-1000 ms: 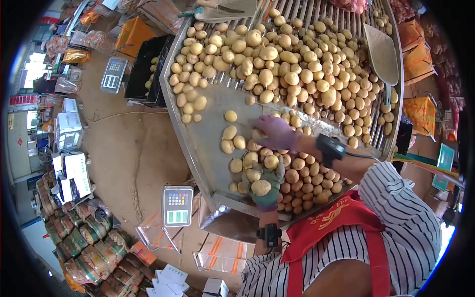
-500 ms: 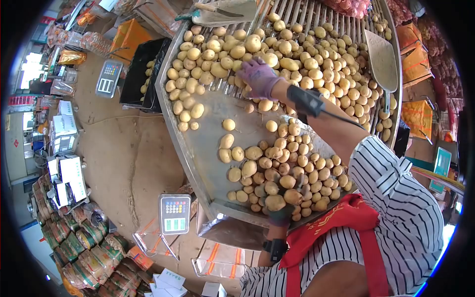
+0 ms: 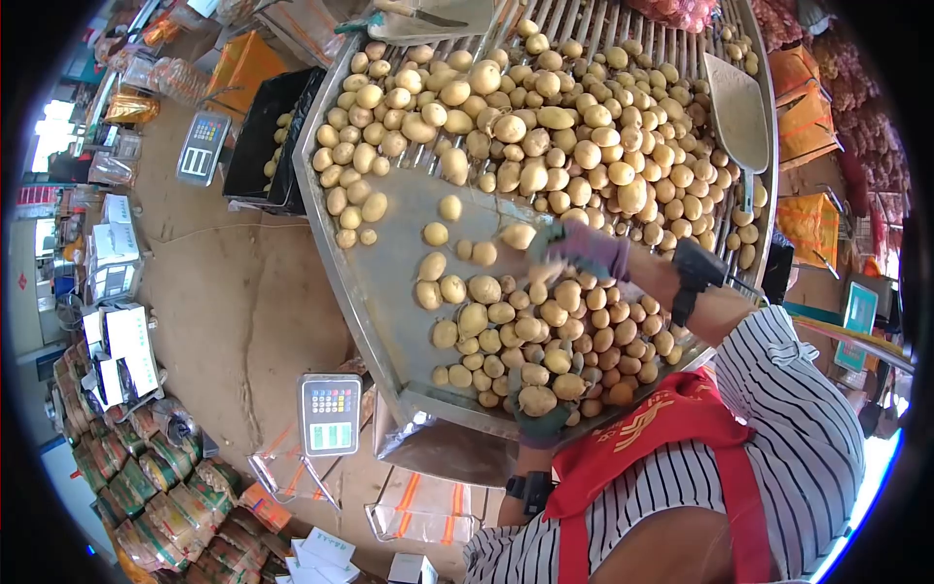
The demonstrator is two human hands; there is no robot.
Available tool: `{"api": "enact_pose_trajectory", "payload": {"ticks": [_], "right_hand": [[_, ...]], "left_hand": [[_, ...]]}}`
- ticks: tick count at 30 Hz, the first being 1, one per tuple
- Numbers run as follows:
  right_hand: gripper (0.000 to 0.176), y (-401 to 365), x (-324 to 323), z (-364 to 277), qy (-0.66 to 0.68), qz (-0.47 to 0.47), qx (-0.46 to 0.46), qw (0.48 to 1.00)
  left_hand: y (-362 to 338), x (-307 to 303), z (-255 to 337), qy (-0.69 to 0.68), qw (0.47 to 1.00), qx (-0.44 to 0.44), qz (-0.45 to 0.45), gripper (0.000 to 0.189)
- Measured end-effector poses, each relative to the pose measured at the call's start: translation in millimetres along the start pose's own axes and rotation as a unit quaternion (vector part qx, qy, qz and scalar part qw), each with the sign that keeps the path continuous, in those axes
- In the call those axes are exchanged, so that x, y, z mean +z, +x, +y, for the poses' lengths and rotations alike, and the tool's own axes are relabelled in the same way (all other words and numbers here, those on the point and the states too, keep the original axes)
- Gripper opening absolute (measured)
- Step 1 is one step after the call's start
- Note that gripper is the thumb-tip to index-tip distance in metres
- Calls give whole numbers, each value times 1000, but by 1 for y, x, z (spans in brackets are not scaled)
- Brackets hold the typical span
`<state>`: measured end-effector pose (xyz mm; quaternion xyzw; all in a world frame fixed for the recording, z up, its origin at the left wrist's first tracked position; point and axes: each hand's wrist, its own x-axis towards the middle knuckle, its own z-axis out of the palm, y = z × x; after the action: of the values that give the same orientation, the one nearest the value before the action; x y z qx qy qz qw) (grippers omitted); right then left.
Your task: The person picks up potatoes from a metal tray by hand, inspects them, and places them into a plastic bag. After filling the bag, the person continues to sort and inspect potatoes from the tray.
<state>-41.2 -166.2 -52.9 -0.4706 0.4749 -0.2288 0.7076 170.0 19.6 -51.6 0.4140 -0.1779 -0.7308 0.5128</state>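
My left hand, in a dark green-grey glove, is at the table's near edge. Its fingers curl round a couple of potatoes at the edge of the lower pile. My right hand, in a purple and grey glove, is over the top of that pile and smeared by motion. A larger potato lies by its fingertips; whether the hand grips anything is unclear. More potatoes cover the slatted part of the metal table.
A metal scoop lies at the table's right. Upper left, a tray holds a knife. A black-lined crate stands left of the table. Two scales with keypads, orange-edged bags and stacked sacks surround it.
My right hand has come down from the upper potatoes to the lower pile. Several potatoes now lie around the lower pile's top edge. My left hand has stayed near the table's edge.
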Motion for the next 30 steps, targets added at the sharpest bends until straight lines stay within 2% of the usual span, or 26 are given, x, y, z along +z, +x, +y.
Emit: {"api": "enact_pose_trajectory", "payload": {"ticks": [1, 2, 3, 5, 6, 8, 9, 11, 12, 14, 15, 16, 18, 19, 20, 22, 23, 25, 26, 28, 30], "right_hand": [[17, 8, -13, 5, 24, 66, -73, 995], [17, 4, -25, -20, -194, 133, -188, 954], [16, 11, -32, -52, -133, 175, -28, 975], [18, 22, -43, -104, -206, 248, -51, 945], [25, 45, -59, -96, -411, 309, -189, 837], [31, 77, -74, -88, -542, 212, -95, 808], [31, 84, -68, -87, -541, 212, -95, 808], [31, 93, -55, -81, -634, 168, 47, 753], [31, 89, -47, -77, -634, 167, 46, 754], [34, 76, -27, -66, -770, 79, -29, 632], [36, 74, -17, -66, -736, 74, 7, 673], [36, 71, -15, -70, -738, 74, 7, 671], [38, 62, -11, -93, -548, 50, 58, 833], [38, 68, -19, -93, -495, 144, -15, 857], [42, 76, -23, -96, -442, 256, -86, 856], [41, 105, -43, -86, -494, 261, -104, 823], [41, 102, -41, -86, -493, 263, -105, 823], [39, 88, -34, -89, -576, 154, -14, 803], [39, 77, -34, -91, -579, 153, -14, 801], [38, 52, -38, -96, -507, -96, 67, 854], [38, 41, -38, -107, -503, -95, 37, 858]], "left_hand": [[-1, 1, -1, 12, 1000, 3, 0, 74], [-2, 2, -2, 25, 1000, 6, 0, 74], [-2, 3, -2, 38, 999, 9, 0, 75], [-4, 6, -4, 64, 998, 16, 0, 75], [-6, 7, -5, 77, 997, 19, 2, 76], [-10, 9, -5, 104, 994, 26, 4, 76], [-12, 10, -6, 117, 993, 30, 8, 77], [-18, 11, -6, 143, 989, 37, 16, 77], [-20, 10, -6, 155, 987, 41, 21, 78], [-26, 8, -6, 180, 982, 49, 28, 79], [-27, 7, -6, 192, 979, 53, 31, 79], [-29, 6, -7, 202, 977, 58, 34, 79], [-32, 5, -11, 219, 972, 70, 44, 80], [-35, 6, -14, 227, 970, 75, 52, 80], [-39, 7, -16, 237, 967, 79, 60, 81], [-50, 8, -15, 263, 958, 85, 70, 81], [-53, 2, -19, 264, 958, 86, 69, 81], [-53, -10, -32, 159, 982, 28, 101, 92], [-53, -10, -33, 155, 982, 28, 101, 92], [-52, -9, -33, 161, 981, 34, 98, 93], [-50, -7, -32, 168, 980, 39, 97, 93]]}}
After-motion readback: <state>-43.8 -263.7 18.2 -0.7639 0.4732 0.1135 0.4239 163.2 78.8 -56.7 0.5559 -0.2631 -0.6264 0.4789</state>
